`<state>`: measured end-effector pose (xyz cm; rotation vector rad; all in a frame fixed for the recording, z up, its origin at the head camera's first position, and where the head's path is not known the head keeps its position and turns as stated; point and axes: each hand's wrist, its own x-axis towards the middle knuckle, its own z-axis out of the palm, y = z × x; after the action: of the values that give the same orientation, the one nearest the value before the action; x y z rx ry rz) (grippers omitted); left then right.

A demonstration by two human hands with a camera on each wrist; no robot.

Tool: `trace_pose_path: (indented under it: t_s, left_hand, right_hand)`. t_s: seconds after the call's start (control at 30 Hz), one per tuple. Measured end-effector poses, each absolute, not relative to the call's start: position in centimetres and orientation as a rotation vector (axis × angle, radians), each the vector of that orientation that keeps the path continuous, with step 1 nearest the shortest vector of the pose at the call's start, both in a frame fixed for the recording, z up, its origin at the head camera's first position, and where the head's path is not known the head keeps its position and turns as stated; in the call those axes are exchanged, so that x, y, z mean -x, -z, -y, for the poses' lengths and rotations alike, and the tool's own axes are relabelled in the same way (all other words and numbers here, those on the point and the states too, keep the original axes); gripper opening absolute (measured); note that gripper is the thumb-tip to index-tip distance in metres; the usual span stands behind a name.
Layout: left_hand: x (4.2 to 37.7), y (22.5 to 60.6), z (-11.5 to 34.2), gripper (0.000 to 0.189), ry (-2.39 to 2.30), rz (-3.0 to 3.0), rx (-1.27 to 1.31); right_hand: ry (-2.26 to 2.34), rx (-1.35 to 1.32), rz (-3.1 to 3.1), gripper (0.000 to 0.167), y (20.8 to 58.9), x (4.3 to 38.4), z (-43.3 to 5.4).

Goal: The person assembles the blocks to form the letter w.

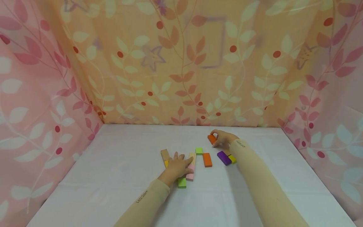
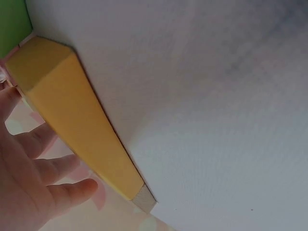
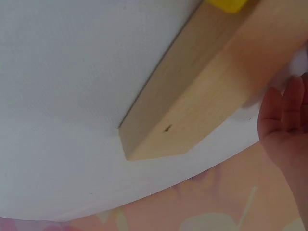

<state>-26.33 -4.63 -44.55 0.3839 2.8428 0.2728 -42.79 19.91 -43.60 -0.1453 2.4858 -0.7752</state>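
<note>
My left hand (image 1: 176,168) lies over a cluster of blocks with its fingers spread, thumb and forefinger reaching onto a pink block (image 1: 190,175) and a striped block (image 1: 193,158). Partly beneath that hand are a yellow block (image 2: 82,115) and a light green block (image 1: 182,183); a tan block (image 1: 164,154) pokes out beyond. Farther back on the right, my right hand (image 1: 224,138) pinches an orange block (image 1: 212,139) between thumb and fingers. In the right wrist view that hand (image 3: 286,130) shows only at the edge, its block hidden.
Another orange block (image 1: 207,160) stands between the hands, beside a small green block (image 1: 199,151). A purple block (image 1: 224,158) and a yellow block (image 1: 232,158) lie near the right forearm. One plain wooden block (image 3: 192,101) fills the right wrist view. Patterned cloth (image 1: 181,63) walls the white table.
</note>
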Motion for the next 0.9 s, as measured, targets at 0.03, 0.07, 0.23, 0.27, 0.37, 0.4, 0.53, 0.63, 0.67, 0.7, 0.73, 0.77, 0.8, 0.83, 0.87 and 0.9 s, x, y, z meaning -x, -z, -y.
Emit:
trace_pose_path:
  t_s: [0.03, 0.07, 0.23, 0.27, 0.37, 0.4, 0.53, 0.63, 0.67, 0.7, 0.73, 0.77, 0.8, 0.83, 0.87, 0.9]
  left_hand:
    - [26.3, 44.5, 4.6, 0.066, -0.275, -2.842, -0.381]
    - [26.3, 44.5, 4.7, 0.066, -0.276, -2.843, -0.378]
    - [26.4, 44.3, 4.6, 0.065, -0.274, -2.844, -0.370]
    - [26.4, 44.3, 4.6, 0.065, -0.274, -2.843, -0.373]
    - [26.3, 44.4, 4.6, 0.065, -0.282, -2.833, -0.373]
    - [26.3, 44.4, 4.7, 0.065, -0.283, -2.832, -0.370]
    - [26.3, 44.6, 4.6, 0.065, -0.286, -2.837, -0.369]
    - [26.3, 44.6, 4.6, 0.065, -0.292, -2.839, -0.368]
    - [26.3, 44.6, 4.6, 0.065, -0.300, -2.839, -0.369]
    - [26.3, 44.5, 4.6, 0.065, -0.304, -2.840, -0.374]
    - [26.3, 44.5, 4.6, 0.065, -0.306, -2.839, -0.377]
    - [26.3, 44.6, 4.6, 0.065, -0.306, -2.838, -0.380]
    - [26.3, 44.6, 4.6, 0.065, -0.307, -2.838, -0.381]
    - [26.3, 44.6, 4.7, 0.065, -0.308, -2.840, -0.382]
    - [26.3, 44.7, 4.7, 0.065, -0.306, -2.845, -0.387]
    - [26.3, 44.7, 4.7, 0.066, -0.300, -2.849, -0.389]
  right_hand:
    - [0.776, 0.141, -2.504, 0.070, 43.6, 42.8, -19.8]
    - [0.784, 0.148, -2.523, 0.069, 43.6, 42.7, -19.8]
    - [0.876, 0.208, -2.640, 0.070, 43.8, 42.1, -19.8]
    - [0.907, 0.212, -2.650, 0.069, 43.9, 42.0, -19.8]
    - [0.967, 0.207, -2.676, 0.063, 43.9, 41.5, -19.9]
    - [0.986, 0.211, -2.681, 0.060, 43.9, 41.3, -19.9]
    - [1.017, 0.241, -2.724, 0.051, 43.4, 40.6, -20.0]
    - [1.062, 0.217, -2.721, 0.048, 42.9, 39.9, -19.9]
    - [1.101, 0.189, -2.703, 0.047, 42.7, 39.6, -19.8]
    - [1.147, 0.163, -2.681, 0.046, 42.6, 39.3, -19.8]
    - [1.194, 0.133, -2.655, 0.046, 42.5, 39.0, -19.8]
    - [1.245, 0.104, -2.626, 0.045, 42.3, 38.7, -19.8]
    - [1.296, 0.078, -2.595, 0.045, 42.2, 38.3, -19.8]
    - [1.338, 0.057, -2.566, 0.045, 42.1, 37.9, -19.7]
    - [1.372, 0.039, -2.541, 0.045, 41.9, 37.5, -19.7]
    - [1.395, 0.023, -2.521, 0.045, 41.8, 37.1, -19.6]
